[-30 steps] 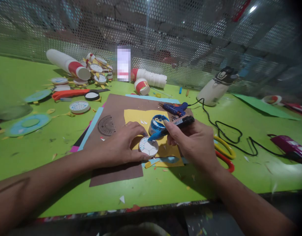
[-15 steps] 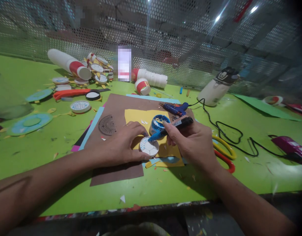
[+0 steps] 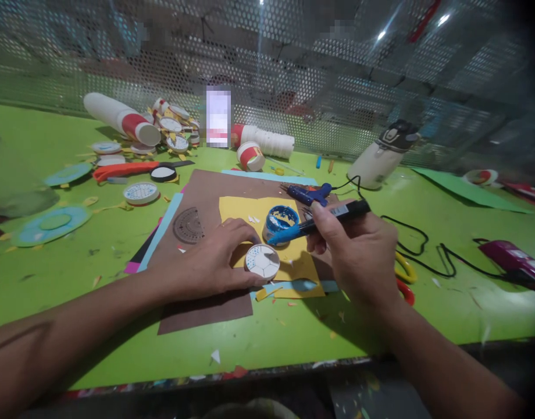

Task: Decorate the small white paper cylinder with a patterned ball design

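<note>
A white disc (image 3: 261, 265), looking like a cut-off paper cup base, is held at its edge by the thumb and fingers of my left hand (image 3: 217, 256). Dark lines divide its face, and blue dots fill its left part. My right hand (image 3: 359, 250) grips a black marker (image 3: 349, 212) whose lower end is coated in blue. That tip points left, just above the disc and in front of a small jar of blue paint (image 3: 267, 231). Beneath lie yellow paper (image 3: 236, 206) and a brown sheet (image 3: 202, 317).
A glue gun (image 3: 305, 194) trails a black cord rightward. Scissors (image 3: 405, 267) lie partly behind my right hand. A protractor (image 3: 188, 226) rests left on the brown sheet. Farther back are a cutter knife (image 3: 128, 169), stacked paper cups (image 3: 119, 116) and a bottle (image 3: 374, 160).
My right hand and the marker have moved right, lifting the blue tip off the disc. My left hand still holds the disc in about the same place.
</note>
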A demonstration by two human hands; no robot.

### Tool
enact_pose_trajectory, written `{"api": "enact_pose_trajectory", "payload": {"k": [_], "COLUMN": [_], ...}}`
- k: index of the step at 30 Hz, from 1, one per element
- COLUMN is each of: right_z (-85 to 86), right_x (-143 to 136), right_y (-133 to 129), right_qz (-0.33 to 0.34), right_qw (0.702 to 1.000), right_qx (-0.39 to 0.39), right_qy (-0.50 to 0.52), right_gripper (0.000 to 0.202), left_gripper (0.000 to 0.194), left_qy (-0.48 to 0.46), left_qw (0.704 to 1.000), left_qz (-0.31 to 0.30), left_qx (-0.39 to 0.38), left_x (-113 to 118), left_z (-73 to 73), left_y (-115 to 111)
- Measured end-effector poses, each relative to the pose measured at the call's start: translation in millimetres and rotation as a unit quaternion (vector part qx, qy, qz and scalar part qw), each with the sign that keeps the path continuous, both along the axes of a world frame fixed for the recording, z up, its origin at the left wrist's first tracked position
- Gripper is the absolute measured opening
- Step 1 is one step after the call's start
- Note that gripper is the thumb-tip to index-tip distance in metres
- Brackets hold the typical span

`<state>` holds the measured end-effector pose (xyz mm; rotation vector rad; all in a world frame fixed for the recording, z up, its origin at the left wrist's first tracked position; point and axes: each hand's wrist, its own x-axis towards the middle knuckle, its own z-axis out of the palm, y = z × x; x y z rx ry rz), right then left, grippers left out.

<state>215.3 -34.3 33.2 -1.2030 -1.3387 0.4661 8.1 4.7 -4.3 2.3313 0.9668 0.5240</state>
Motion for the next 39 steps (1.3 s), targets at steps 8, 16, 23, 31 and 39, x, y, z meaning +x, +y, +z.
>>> {"api": "enact_pose_trajectory", "payload": {"k": [8,16,23,31,39], "right_z": [1.2,-4.4,-2.7,5.8,5.1], "right_x": [0,6,9,14,0], "right_y": [1,3,5,-7,-6], "right_qz": [0.05,0.087,0.106,0.188,0.149], "right_qw": [0.998,0.992,0.988,0.973,0.986], "right_qx": [-0.012,-0.048,-0.078,-0.112,-0.069], "right_qy": [0.046,0.079,0.079,0.073,0.028], "right_gripper": [0.015,0.019,0.022,0.011,0.009], "left_gripper": [0.052,0.042,0.04,0.04,0.05], "left_qy": [0.017,-0.025,-0.024,0.013,0.034], "left_qw": [0.998,0.999,0.999,0.999,0.997], "left_qz": [0.046,-0.03,-0.024,0.029,0.06], "left_qx": [-0.047,-0.005,-0.002,-0.022,-0.039], "left_x": [3,0,0,3,5], "left_z": [8.0,9.2,4.3,6.0,11.0], "left_y": [-5,-6,-3,-5,-9]}}
